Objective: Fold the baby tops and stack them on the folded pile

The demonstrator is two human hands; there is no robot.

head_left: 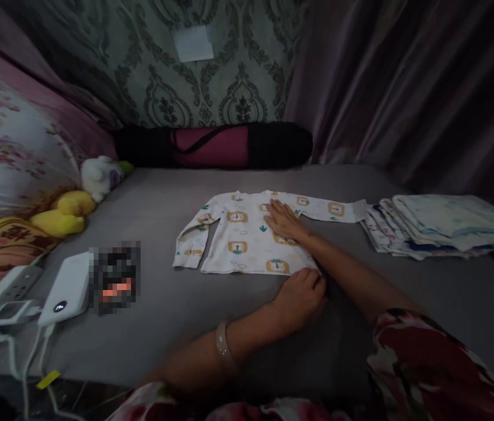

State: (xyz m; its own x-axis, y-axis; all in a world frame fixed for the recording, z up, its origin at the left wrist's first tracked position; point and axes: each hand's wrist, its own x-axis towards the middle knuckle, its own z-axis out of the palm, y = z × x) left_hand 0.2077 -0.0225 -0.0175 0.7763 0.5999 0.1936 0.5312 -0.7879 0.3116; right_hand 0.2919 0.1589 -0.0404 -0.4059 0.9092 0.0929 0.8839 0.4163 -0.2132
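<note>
A small white long-sleeved shirt with yellow lion-like prints lies spread on the grey bed sheet. One sleeve bends down at the left; the other stretches out to the right. My right hand rests flat on the upper right of the shirt's body, fingers extended. At the lower right corner of the hem, my left hand is closed, fingers curled around the fabric edge. A pale bangle circles my left wrist. The fabric inside the left fist is hidden.
Folded clothes are stacked at the right, touching the sleeve cuff. A white power bank, cables and a power strip lie at the left, near plush toys. Along the wall lies a black and pink rolled bag.
</note>
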